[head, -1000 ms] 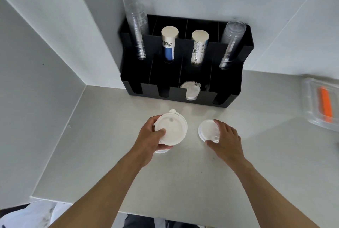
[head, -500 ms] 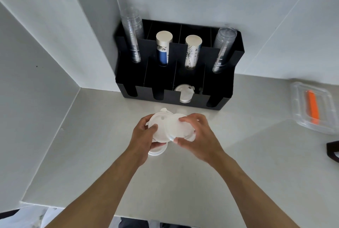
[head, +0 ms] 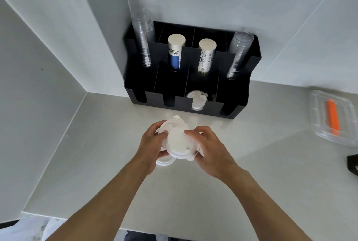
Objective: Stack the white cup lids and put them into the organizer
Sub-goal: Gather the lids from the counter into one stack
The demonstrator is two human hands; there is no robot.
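Above the counter I hold a small stack of white cup lids between both hands. My left hand grips the stack's left edge with the thumb on top. My right hand presses the newest lid onto the stack from the right. One more white lid lies on the counter under my left hand, partly hidden. The black organizer stands against the wall behind. A white lid sits in its third front slot.
The organizer's back row holds clear cup stacks at both ends and two paper cup stacks in the middle. A clear plastic container with an orange item rests at right. A dark object pokes in at the right edge.
My right hand picked a lid off the counter and brought it left onto the lids in my left hand. Both hands now hold the stack together.
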